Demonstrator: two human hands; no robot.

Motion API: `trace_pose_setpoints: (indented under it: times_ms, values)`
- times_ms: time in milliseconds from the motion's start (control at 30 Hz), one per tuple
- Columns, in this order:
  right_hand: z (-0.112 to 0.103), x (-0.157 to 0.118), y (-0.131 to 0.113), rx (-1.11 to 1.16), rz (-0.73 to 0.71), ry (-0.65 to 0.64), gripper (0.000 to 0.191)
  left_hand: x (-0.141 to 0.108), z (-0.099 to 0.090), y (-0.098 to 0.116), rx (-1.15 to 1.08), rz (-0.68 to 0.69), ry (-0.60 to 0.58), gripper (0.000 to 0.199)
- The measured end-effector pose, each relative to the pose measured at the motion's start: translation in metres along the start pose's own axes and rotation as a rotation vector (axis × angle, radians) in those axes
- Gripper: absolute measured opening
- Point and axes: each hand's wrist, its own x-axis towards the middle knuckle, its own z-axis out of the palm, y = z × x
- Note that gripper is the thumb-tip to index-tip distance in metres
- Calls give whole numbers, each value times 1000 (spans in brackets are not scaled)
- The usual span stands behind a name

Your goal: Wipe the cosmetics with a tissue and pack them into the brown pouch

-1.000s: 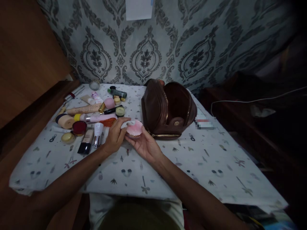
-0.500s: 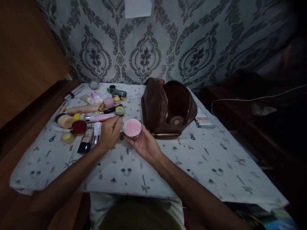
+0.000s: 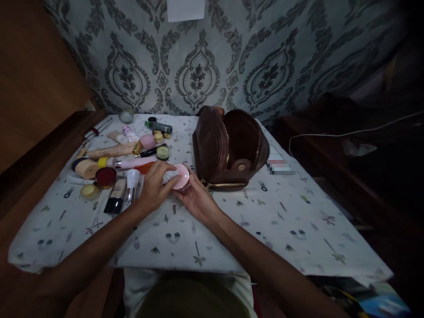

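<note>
My right hand [image 3: 198, 197] is wrapped round a round pink cosmetic jar [image 3: 182, 177], its pink top tilted toward me. In my left hand [image 3: 155, 187] is a crumpled white wipe [image 3: 169, 176], pinched between thumb and fingers and pressed against the left side of the jar's top. Fingers partly cover both the wipe and the jar. Beside my left hand lie a white-and-silver tube [image 3: 132, 183] and a foundation bottle [image 3: 116, 194] with a black cap. A brown makeup bag [image 3: 212, 145] stands open just beyond my right hand.
Several cosmetics lie to the left, among them a dark red round container [image 3: 105, 176], a pink jar [image 3: 148, 141] and a green bottle [image 3: 159, 127]. A small flat item [image 3: 280, 166] lies right of the bag. Patterned cloth covers the table [image 3: 281, 238].
My left hand has turned from a fist beside the jar to fingers spread over its top with the wipe. The view has shifted slightly.
</note>
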Motion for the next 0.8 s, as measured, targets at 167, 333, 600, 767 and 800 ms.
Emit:
trace_pose_setpoints:
  times_ms: [167,333,600,767,800]
  values:
    - [-1,1,0,-19,-19,12,38,1,-3,4,27,74,-83,21]
    - [0,-1,-2,-43,-14,22,39,-3,1,-2,37,-58,-16,24]
    - [-2,-1,0,-100,-7,28,40,0,-2,-4,-163,-134,-19,13]
    - [-3,1,0,-85,-9,40,39,2,-3,-1,-236,-20,-67,12]
    - [-3,1,0,-85,-8,44,38,3,-3,-1,-239,3,-77,12]
